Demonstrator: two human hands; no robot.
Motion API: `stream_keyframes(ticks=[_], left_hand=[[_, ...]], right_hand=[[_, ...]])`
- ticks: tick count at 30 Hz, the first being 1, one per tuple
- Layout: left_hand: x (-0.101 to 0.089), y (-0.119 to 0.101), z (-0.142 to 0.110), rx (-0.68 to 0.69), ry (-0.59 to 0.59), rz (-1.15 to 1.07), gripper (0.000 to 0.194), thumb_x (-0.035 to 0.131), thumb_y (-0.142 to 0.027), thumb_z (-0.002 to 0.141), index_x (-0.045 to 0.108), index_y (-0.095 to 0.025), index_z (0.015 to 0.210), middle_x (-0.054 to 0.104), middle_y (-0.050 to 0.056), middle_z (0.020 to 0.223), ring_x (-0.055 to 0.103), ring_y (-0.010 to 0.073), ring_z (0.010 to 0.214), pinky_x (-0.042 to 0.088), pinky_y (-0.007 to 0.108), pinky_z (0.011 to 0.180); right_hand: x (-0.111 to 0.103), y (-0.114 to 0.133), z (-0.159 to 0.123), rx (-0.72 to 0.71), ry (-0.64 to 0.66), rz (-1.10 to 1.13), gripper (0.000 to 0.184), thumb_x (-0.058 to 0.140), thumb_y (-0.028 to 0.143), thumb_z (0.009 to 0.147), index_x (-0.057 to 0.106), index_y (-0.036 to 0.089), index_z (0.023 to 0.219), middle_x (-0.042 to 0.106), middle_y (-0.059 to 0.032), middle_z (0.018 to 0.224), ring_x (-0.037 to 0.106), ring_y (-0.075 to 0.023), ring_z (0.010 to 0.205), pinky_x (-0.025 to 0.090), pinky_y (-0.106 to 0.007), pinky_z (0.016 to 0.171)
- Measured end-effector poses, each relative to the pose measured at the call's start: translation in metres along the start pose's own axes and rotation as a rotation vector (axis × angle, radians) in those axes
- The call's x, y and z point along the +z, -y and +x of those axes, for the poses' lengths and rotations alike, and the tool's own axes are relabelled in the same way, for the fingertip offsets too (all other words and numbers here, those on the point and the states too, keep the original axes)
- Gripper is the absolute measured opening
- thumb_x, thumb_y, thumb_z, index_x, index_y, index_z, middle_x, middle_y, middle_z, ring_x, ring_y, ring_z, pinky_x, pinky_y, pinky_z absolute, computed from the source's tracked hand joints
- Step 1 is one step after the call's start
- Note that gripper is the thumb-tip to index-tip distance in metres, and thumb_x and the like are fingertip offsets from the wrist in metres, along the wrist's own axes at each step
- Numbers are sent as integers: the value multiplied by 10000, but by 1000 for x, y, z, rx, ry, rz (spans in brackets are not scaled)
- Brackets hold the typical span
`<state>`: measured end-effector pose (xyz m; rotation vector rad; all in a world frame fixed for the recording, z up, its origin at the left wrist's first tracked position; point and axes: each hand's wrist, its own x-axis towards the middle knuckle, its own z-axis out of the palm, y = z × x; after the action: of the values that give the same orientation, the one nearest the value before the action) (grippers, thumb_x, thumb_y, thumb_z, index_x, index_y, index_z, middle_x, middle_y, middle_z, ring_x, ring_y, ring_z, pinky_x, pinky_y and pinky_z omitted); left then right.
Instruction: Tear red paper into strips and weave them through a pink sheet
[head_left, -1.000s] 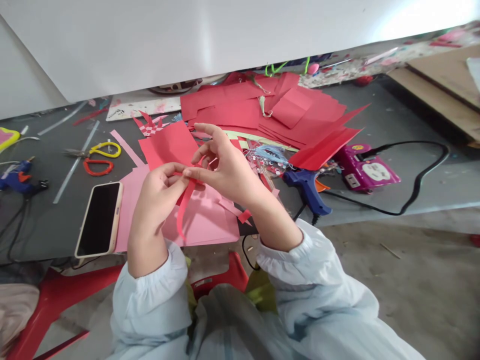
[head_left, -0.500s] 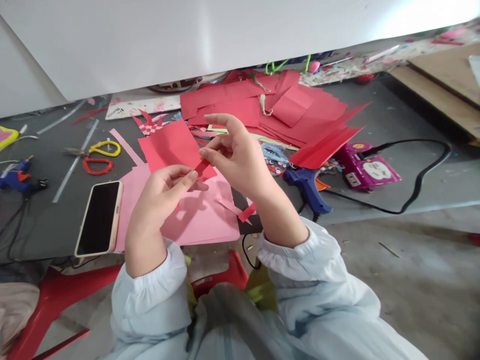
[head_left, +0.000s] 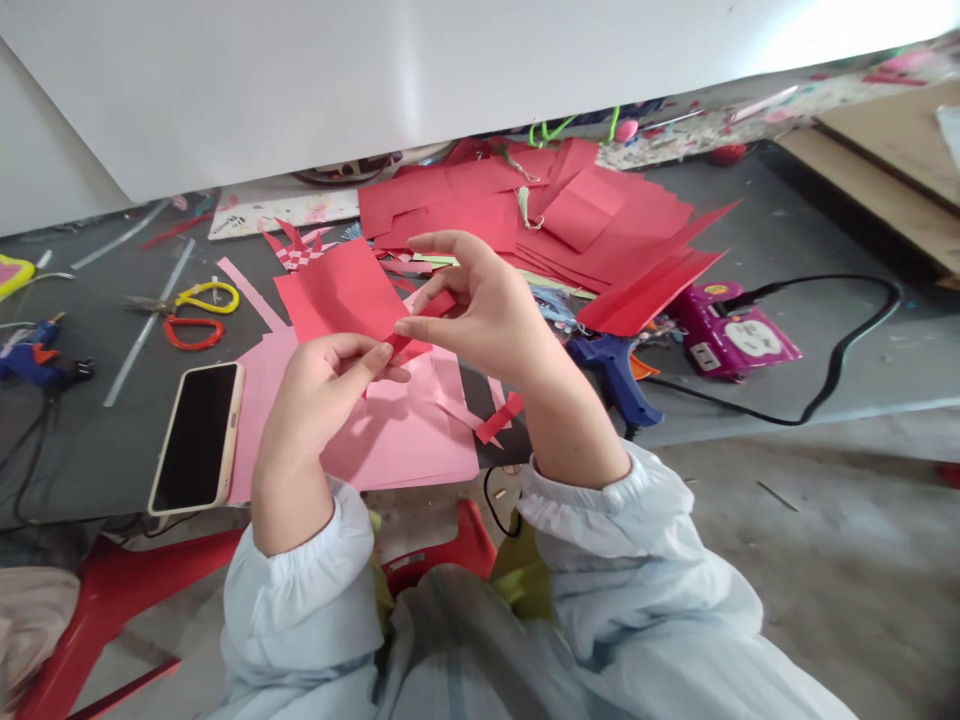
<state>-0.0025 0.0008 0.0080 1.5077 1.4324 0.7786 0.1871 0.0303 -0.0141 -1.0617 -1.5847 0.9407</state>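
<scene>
A small strip of red paper (head_left: 400, 338) is stretched between my two hands above the table. My left hand (head_left: 315, 395) pinches its lower end between thumb and fingers. At the upper end, the thumb and curled fingers of my right hand (head_left: 487, 310) grip the same strip, the index finger arched up and away. A red paper sheet (head_left: 337, 290) lies just beyond my hands, partly over a stack of pink paper (head_left: 420, 455). Another red paper piece (head_left: 501, 418) rests by the pink stack's right edge, beside thin pink strips.
Left lie a phone (head_left: 199, 440), scissors (head_left: 199, 315) and a blue glue gun (head_left: 37, 355). Red sheets (head_left: 480, 222) are piled at the back. Another glue gun (head_left: 619, 380) and a purple power box (head_left: 739, 335) with a looping black cable stand right. A white panel (head_left: 420, 80) overhangs the back.
My right hand has shifted slightly and turned, and more red paper shows between its fingers. My left hand keeps almost the same place, still pinching the strip.
</scene>
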Motion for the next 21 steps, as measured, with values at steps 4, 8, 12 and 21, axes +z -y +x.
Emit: stream_keyframes(ticks=[4,8,12,21], left_hand=[[1,4,0,-5,-15,-64,377,643,-550,927,723,-218,767,769,65,733,768,238,833,598,302,786],[1,7,0,-3,-62,-170,404,631,-602,926,720,-223,821,744,51,709,767,230,808,604,299,720],[1,3,-1,13,-41,-171,338,750,-536,848,721,-207,922,766,56,784,770,232,811,605,290,693],[-1,7,1,-4,-36,-127,176,735,-314,823,697,-211,961,765,45,786,777,233,869,614,335,850]], right_hand=[[-1,1,1,15,2,11,517,733,229,790,572,227,1282,692,17,808,693,-175,815,568,-374,771],[-3,-3,1,17,-26,28,485,717,248,826,580,227,1291,705,9,836,690,-163,779,563,-368,752],[-4,-6,1,32,-42,17,480,707,267,845,586,223,1308,707,20,810,656,-141,690,555,-357,718],[-7,-6,2,30,-44,63,387,660,246,873,590,240,1253,675,16,776,710,-174,773,585,-366,703]])
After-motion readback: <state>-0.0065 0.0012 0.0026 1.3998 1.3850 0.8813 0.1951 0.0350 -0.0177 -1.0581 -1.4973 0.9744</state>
